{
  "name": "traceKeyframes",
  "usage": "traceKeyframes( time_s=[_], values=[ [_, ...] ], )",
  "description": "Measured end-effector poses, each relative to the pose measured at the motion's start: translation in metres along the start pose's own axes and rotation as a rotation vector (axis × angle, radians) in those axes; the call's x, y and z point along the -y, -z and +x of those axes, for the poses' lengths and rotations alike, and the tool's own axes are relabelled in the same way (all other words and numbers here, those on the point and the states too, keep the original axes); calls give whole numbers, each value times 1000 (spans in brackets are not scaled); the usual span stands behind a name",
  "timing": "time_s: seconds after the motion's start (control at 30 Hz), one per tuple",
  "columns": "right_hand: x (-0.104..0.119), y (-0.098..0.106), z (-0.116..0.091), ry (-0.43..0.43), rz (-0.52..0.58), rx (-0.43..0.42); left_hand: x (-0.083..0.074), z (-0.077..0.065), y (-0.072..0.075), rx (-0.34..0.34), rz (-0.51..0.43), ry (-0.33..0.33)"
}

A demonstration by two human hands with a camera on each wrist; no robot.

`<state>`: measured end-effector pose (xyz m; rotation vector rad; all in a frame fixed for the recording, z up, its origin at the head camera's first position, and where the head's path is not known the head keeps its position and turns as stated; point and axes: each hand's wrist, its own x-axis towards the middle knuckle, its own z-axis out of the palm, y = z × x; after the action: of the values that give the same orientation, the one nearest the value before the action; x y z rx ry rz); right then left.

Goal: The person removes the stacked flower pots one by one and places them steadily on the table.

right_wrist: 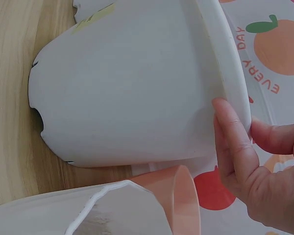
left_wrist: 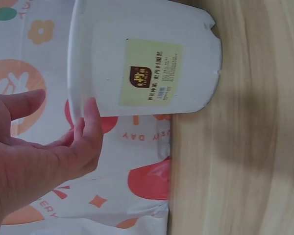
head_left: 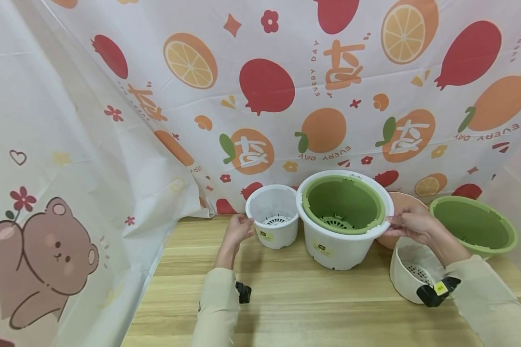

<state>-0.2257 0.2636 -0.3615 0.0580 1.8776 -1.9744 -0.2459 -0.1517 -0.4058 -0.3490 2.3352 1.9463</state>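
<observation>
A small white plant pot (head_left: 282, 233) with a yellowish label (left_wrist: 151, 72) stands upright on the wooden table. The fingertips of my left hand (head_left: 238, 230) lie at its rim on the left side, the thumb apart from it. To its right stands a larger white pot (head_left: 336, 250), with a green pot (head_left: 345, 200) nested inside. My right hand (head_left: 417, 225) pinches that larger pot's rim at the right, the fingers (right_wrist: 235, 129) under the lip and the thumb at its edge.
Behind and below my right hand are a peach-coloured pot (head_left: 401, 198) and a cream pot (head_left: 401, 282). A green pot (head_left: 477, 214) stands at the far right. A fruit-patterned sheet (head_left: 286, 125) hangs behind the wooden table (head_left: 312, 308).
</observation>
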Motion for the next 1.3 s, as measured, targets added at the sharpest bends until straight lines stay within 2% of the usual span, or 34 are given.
traceKeyframes(
  time_s=[0.3, 0.53, 0.77, 1.3],
  values=[
    [0, 2, 0, 4, 0, -8, -13, -8, 1, -30, 49, -54],
    [0, 1, 0, -5, -6, 7, -24, -12, -4, -38, 87, -70],
    [1, 2, 0, -25, -12, 26, -33, -19, -13, -10, 104, -82],
    [0, 2, 0, -14, -13, 21, -37, -27, -31, 54, 175, -120]
  ],
)
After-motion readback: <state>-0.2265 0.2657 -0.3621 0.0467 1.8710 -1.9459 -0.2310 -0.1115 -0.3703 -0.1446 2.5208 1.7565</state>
